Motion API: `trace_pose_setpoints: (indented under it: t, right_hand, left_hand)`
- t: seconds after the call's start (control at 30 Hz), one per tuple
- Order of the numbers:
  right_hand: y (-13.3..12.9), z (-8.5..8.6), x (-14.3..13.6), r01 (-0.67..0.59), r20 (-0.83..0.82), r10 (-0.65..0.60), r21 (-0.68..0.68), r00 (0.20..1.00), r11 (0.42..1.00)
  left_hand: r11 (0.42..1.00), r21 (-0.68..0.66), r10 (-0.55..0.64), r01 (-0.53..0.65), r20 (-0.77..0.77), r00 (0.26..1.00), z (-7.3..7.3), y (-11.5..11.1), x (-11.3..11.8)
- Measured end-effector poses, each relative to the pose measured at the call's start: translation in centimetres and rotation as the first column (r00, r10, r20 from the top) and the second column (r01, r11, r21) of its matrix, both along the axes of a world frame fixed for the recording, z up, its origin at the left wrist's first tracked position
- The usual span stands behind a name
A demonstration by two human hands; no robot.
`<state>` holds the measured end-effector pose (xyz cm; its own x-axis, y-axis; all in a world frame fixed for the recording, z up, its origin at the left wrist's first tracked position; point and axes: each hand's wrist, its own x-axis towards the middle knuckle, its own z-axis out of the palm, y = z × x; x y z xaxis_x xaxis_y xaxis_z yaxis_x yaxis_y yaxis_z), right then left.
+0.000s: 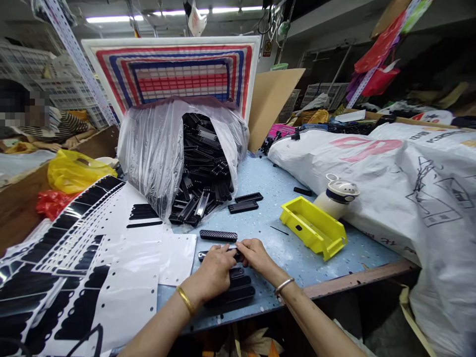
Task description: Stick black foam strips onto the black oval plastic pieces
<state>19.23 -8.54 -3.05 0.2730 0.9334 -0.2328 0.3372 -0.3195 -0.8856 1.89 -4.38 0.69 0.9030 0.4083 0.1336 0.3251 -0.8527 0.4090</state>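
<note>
In the head view, my left hand (pixel 215 270) lies over a narrow black plastic strip (pixel 202 256), its fingers bent and pressed onto the piece. My right hand (pixel 258 255) pinches at the strip's right end, with fingertips close to those of the left. Most of the strip is hidden beneath my fingers. Just beyond it lies a black piece with a patterned, perforated top (pixel 218 235). Nearer the table edge, several smooth black rounded strips (pixel 240 293) lie side by side, partly covered by my left hand.
A plastic bag (pixel 152 148) spills black parts (pixel 204 158) at the back. White sheets with black stickers (pixel 126 277) cover the left side. To the right are a yellow bin (pixel 312 225), a bottle (pixel 336 196) and large white sacks (pixel 372 183). Another person (pixel 55 124) sits far left.
</note>
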Motion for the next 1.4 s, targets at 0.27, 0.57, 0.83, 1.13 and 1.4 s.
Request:
trace_pose_setpoints:
  t: [0.27, 0.57, 0.83, 1.13, 1.4]
  right_hand:
    - [-0.2, 0.4, -0.1, -0.052, 0.057, 0.051, 0.024, 0.997, 0.998]
    - [-0.3, 1.3, -1.0, -0.138, 0.21, 0.114, 0.101, 0.971, 0.985]
    - [-2.2, 1.6, -0.7, -0.18, 0.222, 0.166, 0.044, 0.961, 0.983]
    - [-2.6, 1.4, 1.4, -0.1, 0.315, 0.073, 0.071, 0.946, 0.993]
    - [-2.5, 0.9, -0.5, -0.187, 0.371, 0.148, 0.071, 0.917, 0.98]
  left_hand:
    - [0.909, 0.083, 0.393, -0.409, 0.162, 0.905, -1.8, 2.6, -5.8]
    - [0.887, -0.111, 0.447, -0.449, -0.044, 0.893, -0.9, 3.2, -5.7]
    - [0.883, -0.275, 0.367, -0.382, -0.105, 0.924, 0.2, 2.0, -7.0]
    - [0.881, -0.164, 0.473, -0.444, 0.255, 0.844, -1.5, 0.0, -9.5]
    - [0.893, -0.122, 0.446, -0.433, 0.366, 0.817, -2.3, -1.8, -9.9]
